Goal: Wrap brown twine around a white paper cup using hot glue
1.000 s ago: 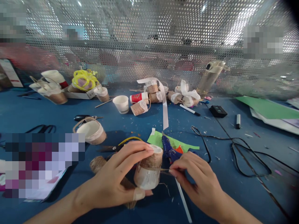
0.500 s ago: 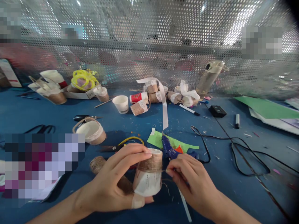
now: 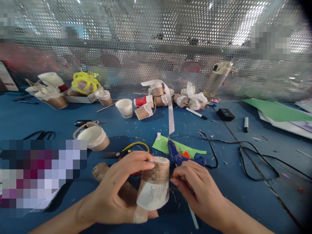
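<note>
A white paper cup point(image 3: 153, 193), upside down and slightly tilted, is gripped between the fingers and thumb of my left hand point(image 3: 119, 188). Brown twine point(image 3: 156, 172) winds around its upper half. Close to the cup's right side, my right hand point(image 3: 195, 185) pinches the twine's loose strand. A bandage-like strip point(image 3: 140, 215) wraps my left thumb. Behind my left hand lies a roll of twine point(image 3: 101, 171), partly hidden. Just beyond my right hand, a blue glue gun point(image 3: 176, 152) rests on a green paper strip point(image 3: 161, 144). A white stick point(image 3: 193, 217) lies below the right hand.
Scissors with yellow handles point(image 3: 136, 144) lie behind the cup. A twine-handled cup point(image 3: 92, 138) stands to the left. Small wrapped cups point(image 3: 143, 112) and a bottle point(image 3: 216, 81) line the back by a perforated metal screen point(image 3: 146, 42). A black cord point(image 3: 243, 146) curls at right.
The cup has turned and tilted a little in my left hand. My right hand, still pinching the strand, has shifted slightly left. The whole view has drifted slightly.
</note>
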`<control>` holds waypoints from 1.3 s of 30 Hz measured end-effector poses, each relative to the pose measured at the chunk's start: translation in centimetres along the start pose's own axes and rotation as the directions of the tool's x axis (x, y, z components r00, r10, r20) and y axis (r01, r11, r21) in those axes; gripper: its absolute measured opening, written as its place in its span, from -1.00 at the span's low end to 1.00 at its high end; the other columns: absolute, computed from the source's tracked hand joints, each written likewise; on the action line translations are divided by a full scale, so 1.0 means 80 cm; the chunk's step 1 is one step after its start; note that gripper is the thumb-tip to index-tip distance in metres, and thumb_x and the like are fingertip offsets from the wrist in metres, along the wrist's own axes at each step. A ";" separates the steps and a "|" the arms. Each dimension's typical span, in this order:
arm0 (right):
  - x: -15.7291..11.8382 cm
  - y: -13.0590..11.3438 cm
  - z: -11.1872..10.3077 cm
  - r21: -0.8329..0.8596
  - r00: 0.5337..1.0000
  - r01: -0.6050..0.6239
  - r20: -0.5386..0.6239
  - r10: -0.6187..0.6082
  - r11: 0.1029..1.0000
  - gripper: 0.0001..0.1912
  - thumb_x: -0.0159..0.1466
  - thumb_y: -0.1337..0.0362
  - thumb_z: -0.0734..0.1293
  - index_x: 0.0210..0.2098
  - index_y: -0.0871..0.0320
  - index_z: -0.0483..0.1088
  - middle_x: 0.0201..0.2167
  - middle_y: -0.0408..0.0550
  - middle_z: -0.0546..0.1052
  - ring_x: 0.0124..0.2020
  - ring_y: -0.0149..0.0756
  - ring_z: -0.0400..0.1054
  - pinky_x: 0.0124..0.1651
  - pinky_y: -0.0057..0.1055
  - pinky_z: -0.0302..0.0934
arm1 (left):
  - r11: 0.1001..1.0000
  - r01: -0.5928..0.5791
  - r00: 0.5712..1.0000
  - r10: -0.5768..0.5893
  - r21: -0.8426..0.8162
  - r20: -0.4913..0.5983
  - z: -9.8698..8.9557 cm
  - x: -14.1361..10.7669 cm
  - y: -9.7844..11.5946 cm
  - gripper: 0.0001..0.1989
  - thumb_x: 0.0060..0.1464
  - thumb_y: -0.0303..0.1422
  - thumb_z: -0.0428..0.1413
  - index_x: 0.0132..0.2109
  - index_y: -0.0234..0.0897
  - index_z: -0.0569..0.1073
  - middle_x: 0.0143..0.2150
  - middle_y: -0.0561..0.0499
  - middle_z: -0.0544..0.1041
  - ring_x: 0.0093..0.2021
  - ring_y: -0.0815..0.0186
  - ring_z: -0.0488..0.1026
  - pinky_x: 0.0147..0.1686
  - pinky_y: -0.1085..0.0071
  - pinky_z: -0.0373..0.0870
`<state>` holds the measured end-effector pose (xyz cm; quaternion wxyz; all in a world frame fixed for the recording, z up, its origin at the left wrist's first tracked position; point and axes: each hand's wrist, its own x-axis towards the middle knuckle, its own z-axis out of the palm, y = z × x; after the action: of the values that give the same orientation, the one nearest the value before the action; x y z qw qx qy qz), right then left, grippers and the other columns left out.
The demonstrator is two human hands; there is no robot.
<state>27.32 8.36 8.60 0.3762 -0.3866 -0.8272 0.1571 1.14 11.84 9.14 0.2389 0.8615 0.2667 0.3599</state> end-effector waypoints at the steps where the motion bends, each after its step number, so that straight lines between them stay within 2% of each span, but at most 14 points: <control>1: 0.000 0.000 0.000 0.002 1.000 0.003 -0.003 -0.003 1.000 -0.89 0.41 0.43 0.22 -0.25 0.15 0.30 -0.44 -0.16 0.43 -0.46 -0.38 0.23 -0.34 -0.42 0.16 | 1.000 -0.010 1.000 0.010 -0.001 -0.004 0.000 0.000 0.000 -0.08 -0.26 -0.22 0.47 0.25 -0.14 0.26 0.19 -0.19 0.46 0.17 0.01 0.47 0.19 0.16 0.42; 12: 0.003 -0.002 0.001 -0.020 1.000 0.001 -0.029 -0.001 1.000 -0.88 0.44 0.39 0.21 -0.26 0.15 0.30 -0.46 -0.17 0.43 -0.47 -0.39 0.24 -0.36 -0.43 0.15 | 0.999 -0.050 0.999 0.049 -0.021 -0.020 0.001 0.004 0.003 -0.15 -0.21 -0.22 0.45 0.22 -0.17 0.29 0.17 -0.20 0.47 0.17 0.04 0.48 0.19 0.22 0.44; 20: 0.002 -0.002 0.001 0.001 1.000 -0.016 -0.017 0.016 1.000 -0.89 0.43 0.38 0.23 -0.27 0.14 0.29 -0.48 -0.19 0.40 -0.48 -0.39 0.23 -0.37 -0.43 0.15 | 0.996 -0.068 0.998 0.067 -0.054 -0.023 0.001 0.000 0.001 -0.19 -0.17 -0.18 0.44 0.21 -0.15 0.30 0.18 -0.21 0.48 0.21 0.01 0.44 0.19 0.11 0.44; 25: -0.001 -0.002 0.003 0.022 1.000 -0.011 -0.029 0.011 1.000 -0.91 0.40 0.39 0.27 -0.27 0.13 0.29 -0.50 -0.20 0.40 -0.50 -0.41 0.23 -0.39 -0.43 0.15 | 0.994 -0.064 0.998 0.064 -0.090 0.000 0.001 0.002 0.000 -0.14 -0.21 -0.17 0.45 0.22 -0.14 0.29 0.18 -0.19 0.45 0.18 0.03 0.46 0.18 0.17 0.45; 29: -0.002 -0.006 0.001 0.044 0.993 0.040 -0.113 -0.035 0.998 -0.95 0.35 0.40 0.28 -0.23 0.13 0.31 -0.45 -0.14 0.46 -0.47 -0.37 0.31 -0.38 -0.41 0.27 | 0.983 0.025 1.000 -0.025 -0.181 -0.001 0.001 -0.001 -0.003 -0.12 -0.22 -0.05 0.43 0.23 -0.08 0.27 0.17 -0.19 0.45 0.17 -0.04 0.45 0.15 0.11 0.46; 34: -0.002 -0.005 -0.011 0.057 0.971 0.140 -0.204 -0.126 0.989 -0.63 0.23 0.60 0.25 -0.04 0.15 0.36 -0.23 0.01 0.44 -0.21 -0.28 0.42 -0.17 -0.33 0.43 | 0.952 0.131 0.989 -0.144 -0.277 -0.027 0.001 -0.007 -0.012 -0.16 -0.17 -0.01 0.39 0.24 -0.03 0.27 0.22 -0.21 0.38 0.20 -0.10 0.41 0.14 0.05 0.46; 37: -0.006 0.001 -0.015 0.016 0.962 0.192 -0.200 -0.185 0.981 -0.58 0.19 0.65 0.22 -0.06 0.15 0.38 -0.14 0.05 0.37 -0.08 -0.22 0.39 -0.04 -0.27 0.42 | 0.934 0.180 0.977 -0.207 -0.307 -0.058 0.002 -0.013 -0.020 -0.18 -0.15 0.03 0.37 0.22 -0.04 0.29 0.23 -0.20 0.35 0.23 -0.11 0.36 0.17 0.03 0.42; 39: -0.008 0.005 -0.012 0.010 0.965 0.182 -0.195 -0.177 0.983 -0.62 0.21 0.64 0.23 -0.08 0.15 0.37 -0.11 0.07 0.38 -0.03 -0.19 0.37 0.01 -0.25 0.40 | 0.924 0.206 0.972 -0.232 -0.322 -0.044 0.003 -0.018 -0.026 -0.16 -0.17 0.03 0.37 0.23 -0.03 0.28 0.26 -0.19 0.32 0.25 -0.10 0.34 0.19 0.03 0.41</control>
<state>28.56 8.13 8.71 0.4727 -0.3182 -0.8161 0.0957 -0.15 12.40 7.03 0.4010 0.7618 0.3098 0.4036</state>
